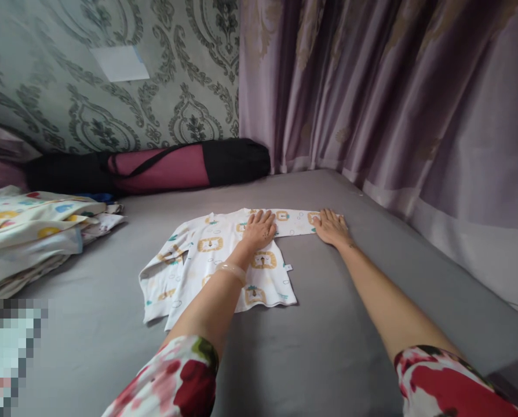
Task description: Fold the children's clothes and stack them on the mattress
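A small white long-sleeved shirt (pixel 210 245) printed with yellow lion faces lies spread on the grey bed sheet (pixel 328 347). My left hand (pixel 259 230) rests flat on its upper right part, near the shoulder, with the fingers stretched out. At the cuff of the right-hand sleeve, my right hand (pixel 331 226) presses down, fingers extended. That sleeve lies straight out to the right between my two hands. The other sleeve slants down toward the lower left. My left forearm covers part of the shirt's front and lower hem.
A pile of printed clothes (pixel 28 231) lies at the left. Along the patterned wall stretches a long black and maroon bag (pixel 163 168). Purple curtains (pixel 350 81) hang behind and to the right of the bed. A pixelated patch covers the lower left corner.
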`<state>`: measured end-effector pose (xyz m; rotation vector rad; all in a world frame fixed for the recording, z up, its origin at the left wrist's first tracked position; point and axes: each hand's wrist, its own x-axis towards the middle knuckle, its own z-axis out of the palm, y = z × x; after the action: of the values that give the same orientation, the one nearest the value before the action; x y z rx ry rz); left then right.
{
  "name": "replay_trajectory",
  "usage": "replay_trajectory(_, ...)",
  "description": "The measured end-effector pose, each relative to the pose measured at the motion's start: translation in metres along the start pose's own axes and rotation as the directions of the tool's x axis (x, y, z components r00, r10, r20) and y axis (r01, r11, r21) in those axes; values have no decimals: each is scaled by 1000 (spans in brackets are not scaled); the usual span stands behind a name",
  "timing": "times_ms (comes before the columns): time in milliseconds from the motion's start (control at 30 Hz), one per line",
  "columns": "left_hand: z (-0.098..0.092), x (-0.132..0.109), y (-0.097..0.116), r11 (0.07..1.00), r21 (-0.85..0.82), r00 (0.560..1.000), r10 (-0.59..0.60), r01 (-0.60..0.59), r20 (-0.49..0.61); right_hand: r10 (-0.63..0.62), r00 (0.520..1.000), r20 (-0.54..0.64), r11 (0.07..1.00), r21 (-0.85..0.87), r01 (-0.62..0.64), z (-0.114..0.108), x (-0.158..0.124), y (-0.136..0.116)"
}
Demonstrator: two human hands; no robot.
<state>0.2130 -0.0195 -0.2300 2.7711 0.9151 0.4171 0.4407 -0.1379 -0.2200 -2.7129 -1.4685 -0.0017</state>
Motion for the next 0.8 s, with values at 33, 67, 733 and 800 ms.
replay_trajectory(33, -1, 0, 1, 1000, -4, 1000, -3, 3, 14, 1, 1000, -10, 1000, -1, -1, 0, -1, 0)
replay_trajectory(67, -4, 0, 2, 1000, -15, 999, -4, 4, 34, 1, 1000, -18, 1000, -2, -1, 1, -1, 0)
replay_trajectory(733, -139, -153, -110, 882, -214, 890, -446, 420, -93, -446, 895, -7, 879, 187, 439, -11, -48, -207)
replay_trajectory(800, -145, -160, -121, 828, -232, 829, -546, 511, -123, -434, 901, 16, 883, 203, 422, -8, -49, -217)
